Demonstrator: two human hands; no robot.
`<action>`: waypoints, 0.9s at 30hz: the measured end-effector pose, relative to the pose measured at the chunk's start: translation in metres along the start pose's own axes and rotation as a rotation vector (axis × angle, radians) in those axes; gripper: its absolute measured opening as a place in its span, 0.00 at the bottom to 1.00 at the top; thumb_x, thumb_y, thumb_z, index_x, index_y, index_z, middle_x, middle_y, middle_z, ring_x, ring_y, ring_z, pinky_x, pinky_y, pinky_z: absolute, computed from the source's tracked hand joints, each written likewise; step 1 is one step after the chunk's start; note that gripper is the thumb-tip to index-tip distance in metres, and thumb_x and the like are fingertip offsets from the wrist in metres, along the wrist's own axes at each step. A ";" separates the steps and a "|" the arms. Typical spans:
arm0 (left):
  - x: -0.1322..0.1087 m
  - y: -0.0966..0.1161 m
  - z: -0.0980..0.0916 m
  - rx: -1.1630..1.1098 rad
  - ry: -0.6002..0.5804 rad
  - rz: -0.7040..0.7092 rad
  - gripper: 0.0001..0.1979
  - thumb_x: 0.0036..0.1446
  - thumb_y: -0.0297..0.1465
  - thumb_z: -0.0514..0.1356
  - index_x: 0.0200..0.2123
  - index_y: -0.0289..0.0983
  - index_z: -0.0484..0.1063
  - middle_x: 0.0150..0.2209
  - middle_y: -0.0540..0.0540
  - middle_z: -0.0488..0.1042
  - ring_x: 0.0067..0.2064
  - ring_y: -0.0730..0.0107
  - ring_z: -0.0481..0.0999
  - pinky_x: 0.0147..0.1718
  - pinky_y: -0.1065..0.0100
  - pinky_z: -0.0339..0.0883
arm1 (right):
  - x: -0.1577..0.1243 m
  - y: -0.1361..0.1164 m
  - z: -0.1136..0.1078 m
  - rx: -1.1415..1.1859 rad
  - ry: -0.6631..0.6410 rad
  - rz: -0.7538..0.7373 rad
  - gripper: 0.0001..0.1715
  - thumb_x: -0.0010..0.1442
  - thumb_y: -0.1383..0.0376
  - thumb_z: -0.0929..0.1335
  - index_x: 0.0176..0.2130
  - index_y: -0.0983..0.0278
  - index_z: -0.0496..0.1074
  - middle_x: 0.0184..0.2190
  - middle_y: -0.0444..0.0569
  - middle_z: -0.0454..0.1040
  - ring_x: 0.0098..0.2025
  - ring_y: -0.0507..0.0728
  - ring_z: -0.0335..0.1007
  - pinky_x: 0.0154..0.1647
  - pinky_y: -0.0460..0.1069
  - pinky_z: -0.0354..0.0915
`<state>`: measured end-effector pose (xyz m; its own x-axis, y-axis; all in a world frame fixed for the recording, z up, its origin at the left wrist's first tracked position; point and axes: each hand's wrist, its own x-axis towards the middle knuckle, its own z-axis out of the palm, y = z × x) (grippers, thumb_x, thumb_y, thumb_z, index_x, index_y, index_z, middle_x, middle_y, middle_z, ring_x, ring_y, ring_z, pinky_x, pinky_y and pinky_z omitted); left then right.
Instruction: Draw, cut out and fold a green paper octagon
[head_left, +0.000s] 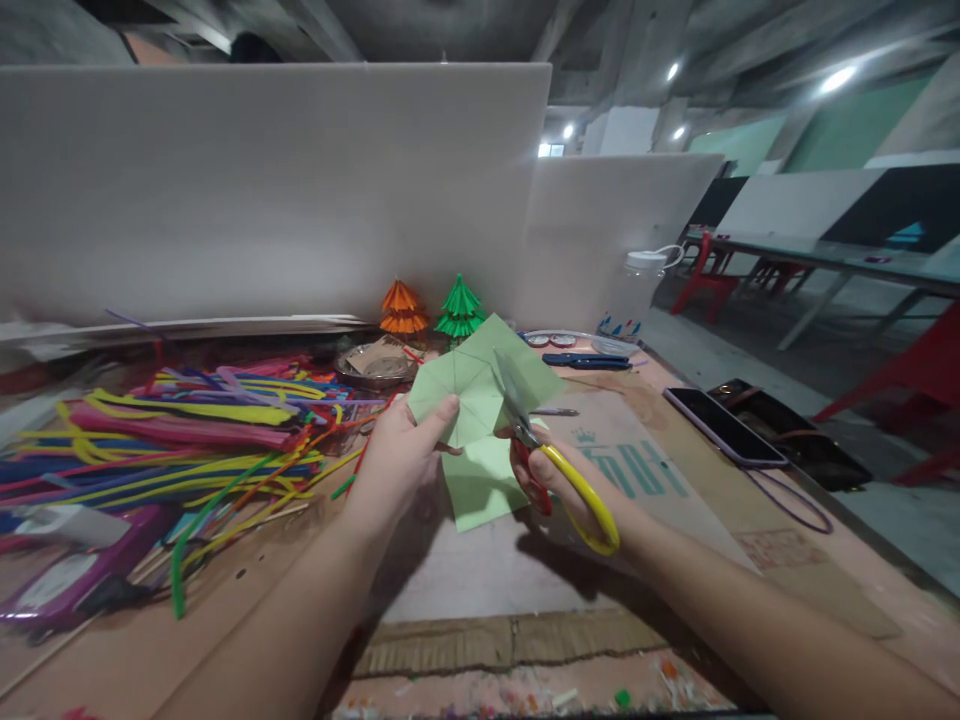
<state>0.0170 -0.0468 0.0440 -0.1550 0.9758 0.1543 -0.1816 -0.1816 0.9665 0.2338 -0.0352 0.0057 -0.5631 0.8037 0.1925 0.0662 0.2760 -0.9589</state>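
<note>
A light green sheet of paper with crease lines is pinched in my left hand, the thumb lying on its front. My right hand grips a pair of scissors with one yellow and one red handle. The blades overlap the right part of the paper; whether they are biting into it I cannot tell. Below, another light green piece of paper lies on the white printed sheet.
Colourful pipe cleaners heap at the left, near a purple glue gun. Orange and green paper trees stand at the back. A clear bottle, a dark blue cutter and a phone sit at the right.
</note>
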 end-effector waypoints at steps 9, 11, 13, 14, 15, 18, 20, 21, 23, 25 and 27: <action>-0.002 -0.002 0.003 -0.060 -0.005 0.013 0.31 0.42 0.49 0.78 0.43 0.34 0.78 0.37 0.45 0.84 0.32 0.65 0.80 0.30 0.68 0.74 | -0.002 -0.004 0.001 0.040 -0.038 -0.008 0.40 0.65 0.34 0.63 0.57 0.61 0.65 0.29 0.41 0.61 0.25 0.51 0.56 0.25 0.48 0.56; -0.003 -0.001 0.004 -0.072 -0.002 0.016 0.31 0.42 0.49 0.78 0.42 0.34 0.78 0.36 0.45 0.83 0.31 0.65 0.79 0.30 0.68 0.73 | -0.002 -0.006 0.000 0.045 -0.041 -0.007 0.38 0.65 0.33 0.63 0.55 0.61 0.65 0.28 0.40 0.60 0.25 0.51 0.54 0.24 0.48 0.55; -0.004 0.000 0.005 -0.081 0.007 0.025 0.30 0.42 0.49 0.78 0.41 0.35 0.78 0.34 0.46 0.83 0.29 0.67 0.78 0.28 0.69 0.72 | -0.001 -0.006 0.000 0.058 -0.048 -0.015 0.38 0.65 0.33 0.63 0.54 0.61 0.64 0.27 0.40 0.60 0.24 0.51 0.54 0.24 0.48 0.54; -0.004 0.000 0.006 -0.085 0.010 0.030 0.30 0.42 0.49 0.78 0.41 0.35 0.78 0.34 0.47 0.83 0.28 0.67 0.78 0.28 0.69 0.71 | -0.001 -0.006 0.000 0.066 -0.051 -0.022 0.38 0.65 0.33 0.63 0.54 0.61 0.64 0.28 0.40 0.60 0.24 0.51 0.54 0.23 0.48 0.54; -0.004 0.001 0.006 -0.090 0.011 0.035 0.29 0.42 0.49 0.78 0.41 0.35 0.78 0.33 0.47 0.83 0.28 0.68 0.77 0.27 0.70 0.71 | -0.001 -0.006 0.000 0.072 -0.053 -0.029 0.38 0.65 0.34 0.64 0.54 0.62 0.64 0.28 0.40 0.61 0.24 0.51 0.54 0.23 0.48 0.54; -0.004 0.001 0.007 -0.102 0.015 0.044 0.29 0.41 0.48 0.79 0.39 0.35 0.79 0.32 0.47 0.82 0.27 0.68 0.77 0.26 0.70 0.71 | 0.000 -0.004 0.000 0.072 -0.051 -0.041 0.39 0.65 0.35 0.64 0.55 0.63 0.63 0.28 0.40 0.61 0.23 0.50 0.54 0.24 0.48 0.55; -0.004 0.001 0.008 -0.108 0.024 0.051 0.29 0.40 0.49 0.79 0.39 0.35 0.79 0.32 0.47 0.83 0.27 0.68 0.78 0.27 0.69 0.71 | 0.000 -0.004 0.000 0.070 -0.052 -0.046 0.40 0.65 0.35 0.64 0.56 0.64 0.64 0.28 0.39 0.60 0.24 0.50 0.55 0.24 0.48 0.55; -0.004 0.001 0.008 -0.109 0.029 0.055 0.30 0.40 0.49 0.79 0.40 0.35 0.79 0.32 0.47 0.83 0.28 0.67 0.78 0.27 0.69 0.72 | 0.000 -0.004 0.000 0.073 -0.051 -0.047 0.40 0.66 0.35 0.64 0.56 0.65 0.64 0.28 0.40 0.60 0.24 0.50 0.55 0.24 0.48 0.55; -0.003 0.000 0.008 -0.111 0.035 0.066 0.31 0.41 0.49 0.78 0.42 0.35 0.79 0.35 0.45 0.84 0.31 0.64 0.81 0.30 0.67 0.73 | 0.000 -0.003 0.000 0.080 -0.050 -0.043 0.40 0.66 0.35 0.64 0.56 0.65 0.64 0.29 0.40 0.61 0.24 0.50 0.55 0.24 0.48 0.55; -0.003 -0.001 0.007 -0.106 0.035 0.072 0.31 0.43 0.48 0.78 0.44 0.35 0.79 0.37 0.44 0.84 0.34 0.61 0.82 0.32 0.66 0.74 | 0.000 -0.001 0.000 0.084 -0.051 -0.036 0.39 0.66 0.36 0.65 0.57 0.64 0.64 0.29 0.40 0.61 0.24 0.50 0.55 0.25 0.48 0.55; -0.003 -0.003 0.006 -0.097 0.026 0.074 0.30 0.44 0.48 0.78 0.45 0.35 0.80 0.37 0.43 0.85 0.34 0.60 0.83 0.33 0.66 0.74 | 0.000 0.001 0.000 0.079 -0.053 -0.030 0.40 0.66 0.36 0.65 0.58 0.63 0.64 0.29 0.40 0.61 0.25 0.50 0.55 0.25 0.48 0.54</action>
<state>0.0240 -0.0482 0.0415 -0.1959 0.9562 0.2175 -0.2619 -0.2647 0.9281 0.2345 -0.0350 0.0046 -0.6069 0.7660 0.2121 -0.0157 0.2553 -0.9667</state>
